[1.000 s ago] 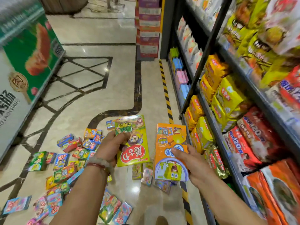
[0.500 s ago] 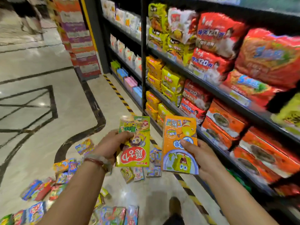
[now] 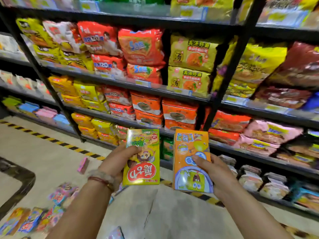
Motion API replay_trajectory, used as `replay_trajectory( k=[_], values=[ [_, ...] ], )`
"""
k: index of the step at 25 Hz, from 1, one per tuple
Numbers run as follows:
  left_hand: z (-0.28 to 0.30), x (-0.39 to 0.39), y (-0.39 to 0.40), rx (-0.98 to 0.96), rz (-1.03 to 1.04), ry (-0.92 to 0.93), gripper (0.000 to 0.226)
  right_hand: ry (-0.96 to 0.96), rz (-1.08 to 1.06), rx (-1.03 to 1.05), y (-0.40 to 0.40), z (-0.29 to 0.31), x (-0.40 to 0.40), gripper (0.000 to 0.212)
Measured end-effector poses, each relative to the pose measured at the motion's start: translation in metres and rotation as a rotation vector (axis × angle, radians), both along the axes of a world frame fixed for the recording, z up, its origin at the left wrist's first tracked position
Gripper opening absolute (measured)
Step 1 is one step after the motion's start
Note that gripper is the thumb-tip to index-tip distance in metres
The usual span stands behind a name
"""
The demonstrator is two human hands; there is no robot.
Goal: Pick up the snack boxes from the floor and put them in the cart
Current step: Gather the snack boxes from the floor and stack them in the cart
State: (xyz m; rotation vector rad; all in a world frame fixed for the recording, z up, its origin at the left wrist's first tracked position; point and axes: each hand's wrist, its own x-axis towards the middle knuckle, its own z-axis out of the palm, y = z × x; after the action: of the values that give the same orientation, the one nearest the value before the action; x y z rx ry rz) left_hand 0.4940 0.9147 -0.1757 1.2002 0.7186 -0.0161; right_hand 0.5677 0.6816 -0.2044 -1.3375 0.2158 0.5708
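Observation:
My left hand (image 3: 117, 163) grips a yellow-green snack box (image 3: 142, 157) by its left edge, thumb over the front. My right hand (image 3: 213, 171) holds an orange snack box (image 3: 190, 161) from the right, thumb pressed on its face. Both boxes stand upright side by side at chest height, facing me. Several more snack boxes (image 3: 31, 219) lie scattered on the floor at the lower left, blurred. A single pink box (image 3: 83, 165) lies on the floor further off. No cart is in view.
A tall black shelf rack (image 3: 229, 69) packed with noodle and snack bags fills the view ahead and to the right. A yellow-black stripe (image 3: 57, 142) runs along the floor at its foot. Pale tile floor (image 3: 43, 161) lies to the left.
The view has swung right, from the aisle floor to the shelf rack. Both hands keep the same boxes, held in the same way; the floor pile has slid to the lower left.

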Motion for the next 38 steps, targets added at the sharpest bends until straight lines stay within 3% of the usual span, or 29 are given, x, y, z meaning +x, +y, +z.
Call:
replay_trajectory(
  k=[4,9,14,19,25,29,35,38],
  values=[
    [-0.006,0.008,-0.095,0.029,-0.134,0.016,0.013,-0.025,-0.125,0.002,-0.102,-0.003,-0.04,0.052],
    [-0.019,0.006,-0.242,-0.003,-0.376,-0.008,0.014,-0.085,-0.35,-0.02,-0.253,0.007,-0.108,0.015],
    [-0.007,0.012,-0.383,-0.016,-0.722,0.004,0.016,-0.148,-0.691,-0.093,-0.378,0.019,-0.174,0.032],
    [0.023,0.009,-0.528,-0.018,-1.105,-0.105,0.01,-0.158,-1.092,-0.074,-0.459,0.026,-0.248,0.029],
    [0.019,-0.065,-0.722,-0.008,-1.512,-0.04,0.016,-0.117,-1.428,-0.034,-0.576,0.014,-0.349,0.021],
    [0.006,-0.126,-0.845,0.022,-1.684,0.0,0.016,-0.095,-1.588,-0.011,-0.671,0.01,-0.416,0.034],
    [0.014,-0.185,-0.971,0.04,-1.823,0.009,0.02,-0.099,-1.707,-0.015,-0.762,0.019,-0.497,0.019],
    [0.014,-0.206,-1.025,0.029,-1.863,0.012,0.018,-0.086,-1.759,-0.026,-0.801,0.015,-0.524,0.021]
  ],
)
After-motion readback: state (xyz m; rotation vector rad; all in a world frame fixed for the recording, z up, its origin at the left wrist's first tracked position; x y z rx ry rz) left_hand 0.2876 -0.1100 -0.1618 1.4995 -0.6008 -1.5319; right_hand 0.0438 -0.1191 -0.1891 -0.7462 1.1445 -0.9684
